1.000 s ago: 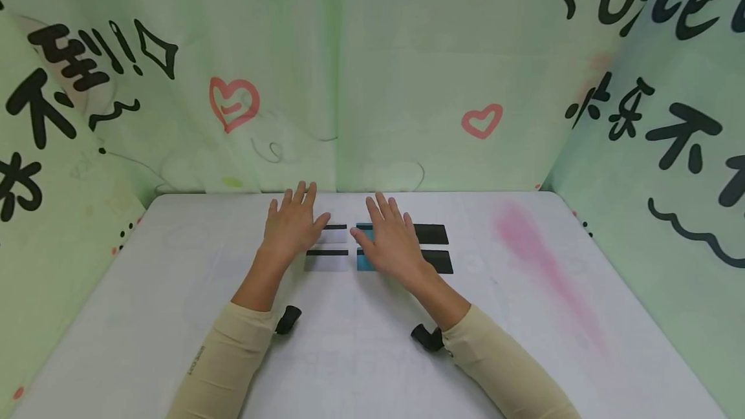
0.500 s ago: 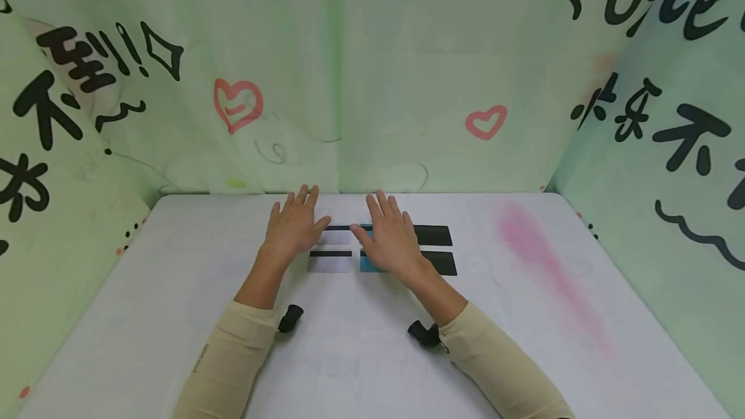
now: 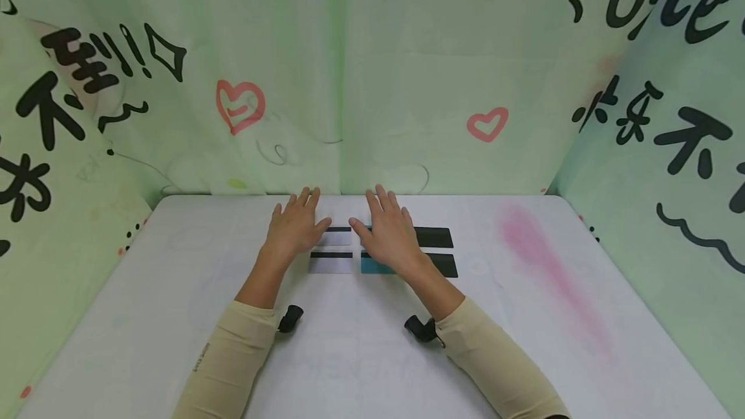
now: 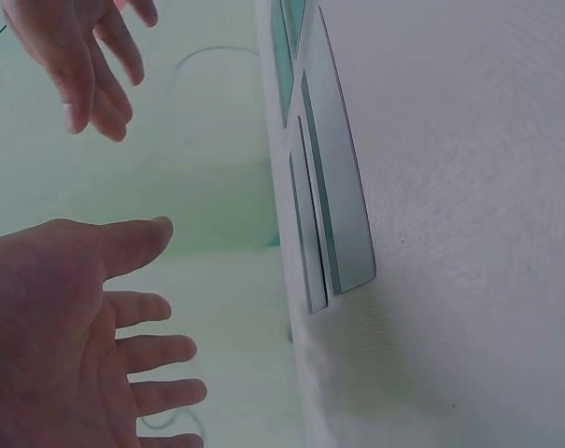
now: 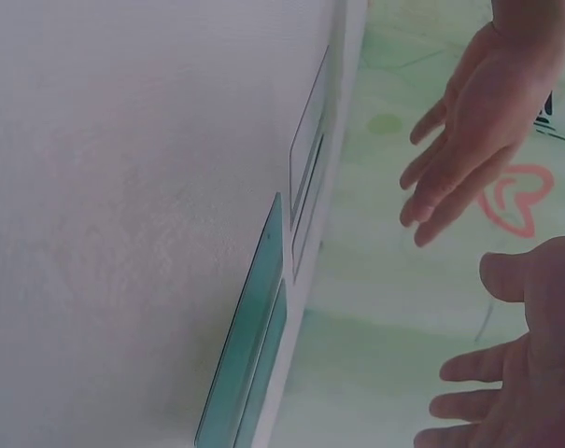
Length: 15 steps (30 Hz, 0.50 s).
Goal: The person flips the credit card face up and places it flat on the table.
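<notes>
Both hands are raised over the white table with fingers spread and straight, holding nothing. My left hand (image 3: pixel 293 228) is left of two flat lavender pieces with a black band, the back one (image 3: pixel 337 238) by its thumb and the front one (image 3: pixel 330 266) lower. My right hand (image 3: pixel 391 231) hides the middle of two rows of flat teal and black pieces. Teal (image 3: pixel 375 266) shows on its left, and black (image 3: pixel 442 266) on its right. Whether teal and black join under the hand cannot be seen. In the left wrist view, the palm (image 4: pixel 49 327) is apart from the pieces.
A white table (image 3: pixel 145 315) spans the space, with a pink smear (image 3: pixel 547 264) at right. Green printed curtains (image 3: pixel 407 70) rise behind and along both sides. A small black device (image 3: pixel 290 319) sits by the left sleeve, another (image 3: pixel 420 328) by the right.
The head view has shifted slightly. The right forearm has edged a little to the left, leaving more of the front teal area showing. Both hands keep nearly the same pose.
</notes>
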{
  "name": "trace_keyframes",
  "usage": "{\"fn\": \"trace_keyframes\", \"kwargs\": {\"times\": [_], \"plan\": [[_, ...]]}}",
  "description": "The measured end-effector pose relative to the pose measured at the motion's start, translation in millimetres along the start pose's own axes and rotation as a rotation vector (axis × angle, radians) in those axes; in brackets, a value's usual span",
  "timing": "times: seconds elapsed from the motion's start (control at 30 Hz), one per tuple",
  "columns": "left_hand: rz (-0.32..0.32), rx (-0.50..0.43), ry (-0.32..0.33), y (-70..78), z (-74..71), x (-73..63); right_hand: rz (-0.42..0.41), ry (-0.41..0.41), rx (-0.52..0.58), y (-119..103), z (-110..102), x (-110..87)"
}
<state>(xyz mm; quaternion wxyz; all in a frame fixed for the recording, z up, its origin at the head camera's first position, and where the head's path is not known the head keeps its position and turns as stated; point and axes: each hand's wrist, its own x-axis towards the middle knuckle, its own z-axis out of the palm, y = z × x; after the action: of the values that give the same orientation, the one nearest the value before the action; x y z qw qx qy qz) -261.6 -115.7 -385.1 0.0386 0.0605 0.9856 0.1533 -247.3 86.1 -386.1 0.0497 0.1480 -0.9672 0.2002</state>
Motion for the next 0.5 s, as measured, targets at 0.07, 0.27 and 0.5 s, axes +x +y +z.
{"fn": "trace_keyframes", "kwargs": {"times": [0.07, 0.27, 0.5], "plan": [[0.001, 0.0, 0.002, -1.3, 0.1, -0.1, -0.001, -0.003, 0.001, -0.7, 0.0, 0.9], [0.008, -0.003, 0.008, -4.1, 1.0, 0.9, -0.01, -0.004, 0.005, 0.3, 1.5, 4.6], [0.006, -0.011, 0.003, -6.4, -0.6, 2.0, -0.008, -0.037, 0.006, 3.3, 6.2, 10.8]]}}
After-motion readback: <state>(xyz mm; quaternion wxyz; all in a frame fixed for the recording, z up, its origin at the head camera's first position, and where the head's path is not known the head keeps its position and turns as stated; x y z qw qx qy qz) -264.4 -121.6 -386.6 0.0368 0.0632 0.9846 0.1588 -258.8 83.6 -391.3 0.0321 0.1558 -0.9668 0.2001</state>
